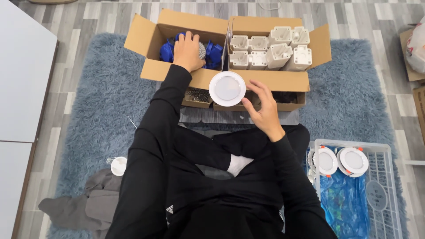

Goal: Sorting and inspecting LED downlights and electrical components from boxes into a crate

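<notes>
disc point(227, 88): round, white, flat, facing up, being held before the boxes | blue parts point(213, 53): lying heaped inside left box point(152, 40)

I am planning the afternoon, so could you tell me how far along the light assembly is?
Two finished round lights lie in the white basket. The right hand holds a white disc while the left hand reaches among blue parts. A boxful of white housings remains.
</notes>
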